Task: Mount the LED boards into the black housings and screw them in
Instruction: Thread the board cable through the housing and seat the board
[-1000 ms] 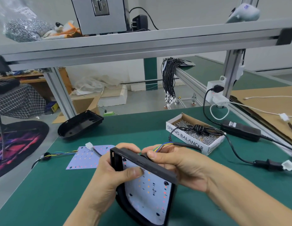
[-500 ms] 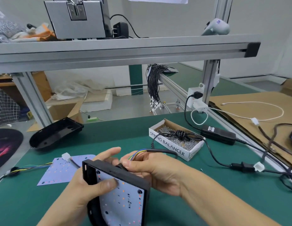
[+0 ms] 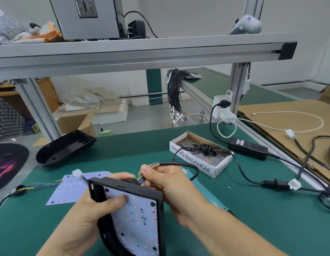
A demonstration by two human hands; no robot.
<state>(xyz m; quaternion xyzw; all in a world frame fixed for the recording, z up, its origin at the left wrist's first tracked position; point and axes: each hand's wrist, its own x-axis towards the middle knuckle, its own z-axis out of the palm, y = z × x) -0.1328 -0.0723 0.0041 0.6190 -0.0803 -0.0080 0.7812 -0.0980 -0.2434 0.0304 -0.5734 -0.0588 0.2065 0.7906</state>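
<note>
Left hand [image 3: 90, 215] grips black housing [image 3: 127, 187] above the tabletop's near edge, thumb pressing the seated LED board [image 3: 136, 224]; right hand [image 3: 166, 183] pinches wire harness [image 3: 156, 166]; board-seating step, screws [image 3: 206, 156] apparently next.

A green worktop [image 3: 123, 148] lies under an aluminium frame shelf [image 3: 142, 50]. Pale grey walls [image 3: 188, 19] stand at twelve o'clock. On the grey floor [image 3: 147, 119], cardboard boxes [image 3: 73, 122] sit at ten o'clock.

spare housing [image 3: 65, 147] far left, screw box [image 3: 202, 153] right, loose board [image 3: 72, 189] between
</note>
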